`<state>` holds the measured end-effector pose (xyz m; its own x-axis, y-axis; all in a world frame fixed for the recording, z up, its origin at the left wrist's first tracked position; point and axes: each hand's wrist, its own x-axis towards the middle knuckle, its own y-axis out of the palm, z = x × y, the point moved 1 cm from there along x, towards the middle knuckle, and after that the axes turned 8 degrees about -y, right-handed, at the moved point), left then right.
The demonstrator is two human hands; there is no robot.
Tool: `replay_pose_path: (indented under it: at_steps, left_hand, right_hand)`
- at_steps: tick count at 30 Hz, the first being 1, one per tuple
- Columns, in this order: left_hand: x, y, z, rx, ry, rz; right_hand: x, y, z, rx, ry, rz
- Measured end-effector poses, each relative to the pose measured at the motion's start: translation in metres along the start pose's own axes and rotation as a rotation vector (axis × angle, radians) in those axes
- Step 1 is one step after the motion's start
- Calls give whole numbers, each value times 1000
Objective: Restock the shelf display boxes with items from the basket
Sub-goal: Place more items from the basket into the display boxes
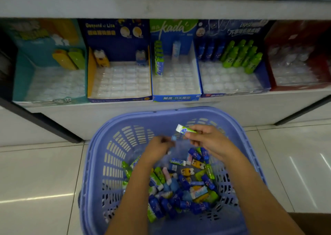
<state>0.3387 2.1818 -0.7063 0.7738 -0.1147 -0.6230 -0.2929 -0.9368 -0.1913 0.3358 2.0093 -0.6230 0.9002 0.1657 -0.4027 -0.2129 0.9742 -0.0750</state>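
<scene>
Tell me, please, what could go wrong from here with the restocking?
1. The right hand holds a green pack. Green bottles stand in the neighbouring box, so the pack may land there instead of in the kada box.
2. The left hand seems to pinch a small blue item, which is blurred. It could slip back into the basket.
3. The row of packs standing in the kada box could topple if nudged.

Both our bare forearms reach forward and converge, the hands close together but apart. Our right hand [206,139] pinches a small green-and-white wrapped packet [186,130] between thumb and fingertips. Our left hand [157,149] is blurred, its fingers curled; what it grips is unclear.
</scene>
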Motion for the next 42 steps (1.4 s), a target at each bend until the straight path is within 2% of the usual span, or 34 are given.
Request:
replay_pose_path:
  at_steps: [3,9,13,20,23,27,29,32,34,36,37,39,42]
  left_hand:
    - [-36,-21,-38,-189,115,21]
    - [-87,-48,-82,-442,224,-211]
    - [-104,-55,-89,-515,218,-300]
    - [-96,-70,-96,-597,13,-345]
    - [-97,-71,-94,-700,113,-307]
    - [-96,-71,-95,-830,187,-231]
    - [-96,-69,-98,-889,181,-184]
    - [-98,-67,-99,-812,191,-224]
    - [-101,-62,-99,-617,317,-298]
    - [-102,-55,-101,-388,483,-393]
    - [-102,-51,-103,-308,546,-440]
    - [-102,-45,-110,-232,622,-518]
    - [-94,-40,-120,-126,654,-534]
  right_hand:
    - [-10,-1,32,-151,-182,-45]
    - [-1,8,120,-203,-665,-389]
    - [41,25,153,-551,-790,-352]
    - [85,40,159,-768,-771,-271]
    - [92,40,158,-773,-702,-232]
    - [83,44,141,-811,-808,-317]
    - [73,46,135,-825,-829,-303]
    - [55,47,135,-846,-807,-345]
    - [37,49,135,-574,-609,-334]
    - [21,50,132,-211,-390,-171]
    - [15,50,129,-125,-344,-101]
    - [8,48,127,-44,-371,-54]
    - [19,29,137,-62,-483,-194]
